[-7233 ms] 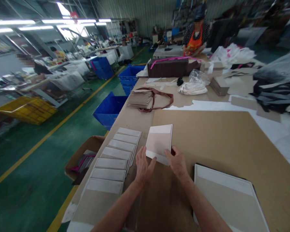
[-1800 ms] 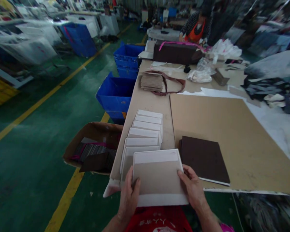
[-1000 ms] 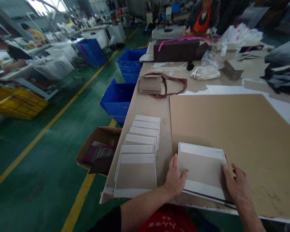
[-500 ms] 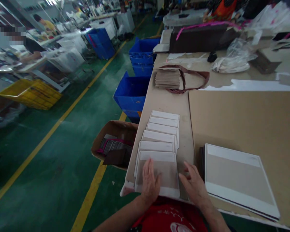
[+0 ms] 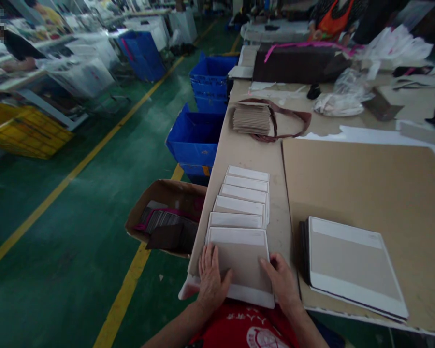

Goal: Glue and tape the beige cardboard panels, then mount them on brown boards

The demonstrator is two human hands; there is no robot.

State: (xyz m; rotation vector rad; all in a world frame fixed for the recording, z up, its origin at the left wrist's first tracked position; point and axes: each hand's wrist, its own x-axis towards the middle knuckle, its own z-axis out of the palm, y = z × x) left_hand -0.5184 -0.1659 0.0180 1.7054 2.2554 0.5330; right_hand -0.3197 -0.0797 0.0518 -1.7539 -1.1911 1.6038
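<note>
Several white-edged beige panels lie overlapped in a row running away along the table's left side. The nearest panel (image 5: 244,258) lies at the table's front edge. My left hand (image 5: 213,278) rests flat on its left part, fingers extended and thumb apart. At the panel's right edge, my right hand (image 5: 281,278) pinches the border between thumb and curled fingers. To the right, a stack of larger panels (image 5: 355,263) with white borders sits on a brown board, touched by neither hand.
A cardboard box (image 5: 137,212) and blue bins (image 5: 194,140) stand on the floor left of the table (image 5: 253,154). Farther back are a bundle of small cards (image 5: 252,118), a brown strap (image 5: 293,133) and plastic bags (image 5: 342,96). Across the table is a person in an orange apron (image 5: 333,21).
My left hand has slid to the left side of the nearest panel. My right hand has closed on its right edge. That panel has shifted slightly right and toward me.
</note>
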